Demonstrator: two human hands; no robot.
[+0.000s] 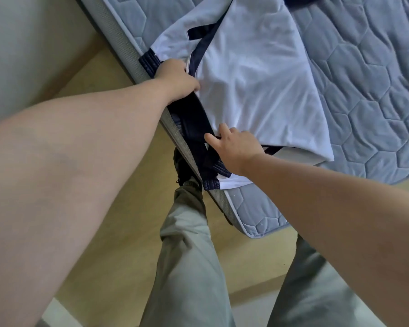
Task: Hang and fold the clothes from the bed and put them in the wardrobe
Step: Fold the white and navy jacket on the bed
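The white shirt with navy trim is thin, smooth cloth with a faint sheen; its navy cuffs are ribbed knit. The grey-blue mattress is matt quilted cloth with a coarse mesh side band. The grey-green trousers are matt woven cloth. The yellowish floor is smooth.

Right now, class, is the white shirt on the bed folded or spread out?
Mostly spread out: the shirt lies flat across the mattress, and both dark-cuffed sleeves stick out at the edge.
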